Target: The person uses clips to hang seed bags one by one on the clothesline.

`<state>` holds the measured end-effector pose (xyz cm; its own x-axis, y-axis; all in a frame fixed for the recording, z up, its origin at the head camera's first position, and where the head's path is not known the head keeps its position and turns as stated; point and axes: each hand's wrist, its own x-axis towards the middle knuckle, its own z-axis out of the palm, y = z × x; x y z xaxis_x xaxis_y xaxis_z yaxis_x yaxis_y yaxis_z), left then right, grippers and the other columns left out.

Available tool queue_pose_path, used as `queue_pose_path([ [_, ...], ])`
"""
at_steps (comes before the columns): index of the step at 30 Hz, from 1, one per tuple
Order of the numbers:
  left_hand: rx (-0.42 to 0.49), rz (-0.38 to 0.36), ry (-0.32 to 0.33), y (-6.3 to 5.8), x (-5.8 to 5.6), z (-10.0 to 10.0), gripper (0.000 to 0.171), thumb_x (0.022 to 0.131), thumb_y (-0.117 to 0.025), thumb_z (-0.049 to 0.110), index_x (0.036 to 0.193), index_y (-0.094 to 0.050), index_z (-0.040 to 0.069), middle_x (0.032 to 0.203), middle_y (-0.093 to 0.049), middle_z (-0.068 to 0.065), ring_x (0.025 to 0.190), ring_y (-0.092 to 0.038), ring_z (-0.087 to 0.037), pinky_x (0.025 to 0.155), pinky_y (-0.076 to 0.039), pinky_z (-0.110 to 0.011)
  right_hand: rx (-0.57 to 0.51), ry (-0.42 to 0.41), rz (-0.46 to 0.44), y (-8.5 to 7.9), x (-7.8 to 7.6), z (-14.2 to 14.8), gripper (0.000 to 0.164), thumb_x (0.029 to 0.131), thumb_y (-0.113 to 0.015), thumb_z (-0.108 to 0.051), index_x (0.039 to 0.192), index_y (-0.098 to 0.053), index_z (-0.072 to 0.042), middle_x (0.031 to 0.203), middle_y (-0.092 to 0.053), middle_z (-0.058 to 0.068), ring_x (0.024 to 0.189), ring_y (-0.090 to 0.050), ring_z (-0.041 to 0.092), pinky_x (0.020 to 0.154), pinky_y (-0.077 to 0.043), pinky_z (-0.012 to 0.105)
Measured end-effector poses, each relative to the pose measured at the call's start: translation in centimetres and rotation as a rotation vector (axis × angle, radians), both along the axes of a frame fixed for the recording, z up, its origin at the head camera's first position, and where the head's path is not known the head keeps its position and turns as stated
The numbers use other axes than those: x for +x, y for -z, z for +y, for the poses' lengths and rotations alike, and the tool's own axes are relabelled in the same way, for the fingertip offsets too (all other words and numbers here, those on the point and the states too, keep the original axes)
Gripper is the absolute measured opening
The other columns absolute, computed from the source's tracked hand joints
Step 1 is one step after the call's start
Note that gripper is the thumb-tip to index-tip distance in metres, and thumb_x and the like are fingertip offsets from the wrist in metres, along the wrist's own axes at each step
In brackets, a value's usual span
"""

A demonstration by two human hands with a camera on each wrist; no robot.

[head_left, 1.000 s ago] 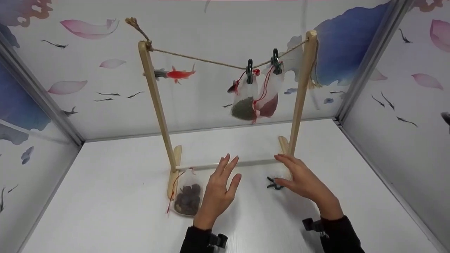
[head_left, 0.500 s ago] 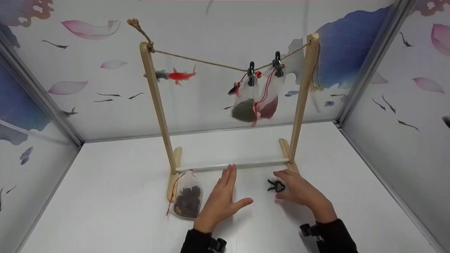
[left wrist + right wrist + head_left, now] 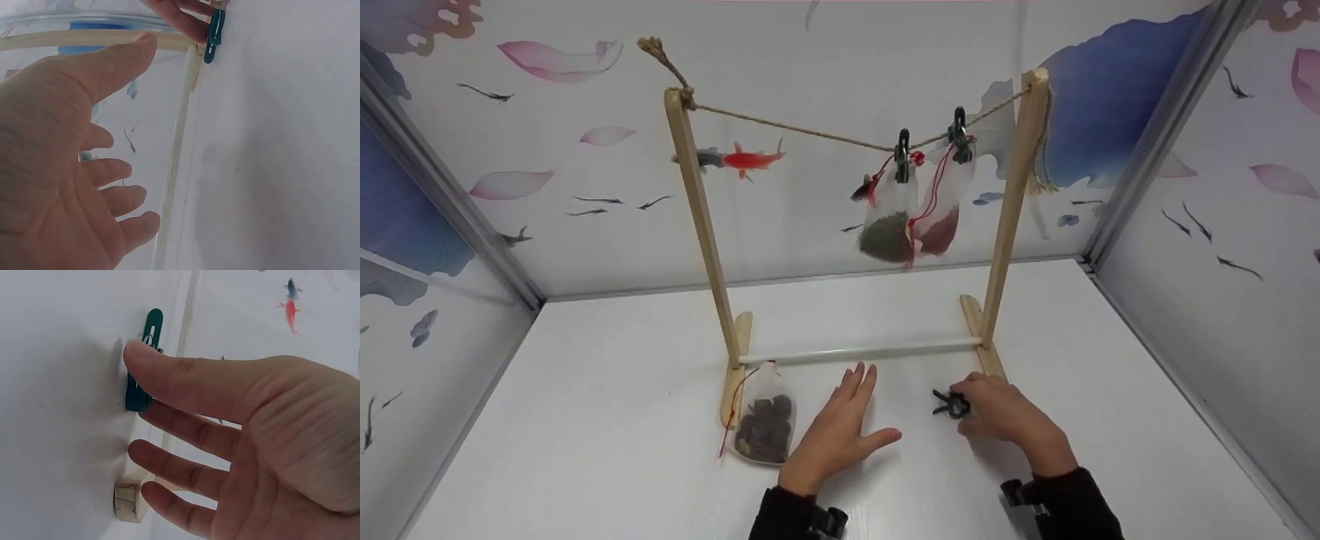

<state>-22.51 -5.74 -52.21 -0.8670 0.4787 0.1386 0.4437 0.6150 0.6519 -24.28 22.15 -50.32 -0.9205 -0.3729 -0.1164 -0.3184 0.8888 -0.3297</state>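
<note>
My right hand (image 3: pixel 1009 412) is at a dark green clothes peg (image 3: pixel 955 405) on the white table, thumb and forefinger closed around its right end. In the right wrist view the thumb covers the middle of the peg (image 3: pixel 152 325), while the other fingers are spread. My left hand (image 3: pixel 840 435) hovers with fingers extended and thumb out, holding nothing, just right of a drawstring bag (image 3: pixel 765 431) of dark lumps. Two pegs (image 3: pixel 902 161) on a rope (image 3: pixel 795 130) hold up a bag with green contents (image 3: pixel 885 236) and one with reddish contents (image 3: pixel 940 231).
A wooden frame stands on the table, with a left post (image 3: pixel 701 217), a right post (image 3: pixel 1017 202) and a white bottom rod (image 3: pixel 855 352). The drawstring bag lies by the frame's left foot (image 3: pixel 733 397). Printed walls (image 3: pixel 810 67) enclose the table's back and sides.
My right hand has lowered to the loose peg and brought thumb and forefinger in around it. The left hand has moved slightly down, its thumb spread wider. The hanging bags stay put.
</note>
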Motion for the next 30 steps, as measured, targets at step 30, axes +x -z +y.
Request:
queue_pose_path([
  [30, -0.044, -0.037, 0.043, -1.0, 0.4, -0.3, 0.081, 0.095, -0.069, 0.048, 0.156, -0.038, 0.003, 0.158, -0.039, -0.016, 0.147, -0.032, -0.039, 0.116, -0.03, -0.053, -0.21, -0.095, -0.106, -1.9, 0.7, -1.1, 0.04, 0.084, -0.085, -0.02, 0.118, -0.066, -0.008, 0.1, -0.067, 0.001, 0.088, -0.062, 0.018, 0.078, -0.053, 0.042],
])
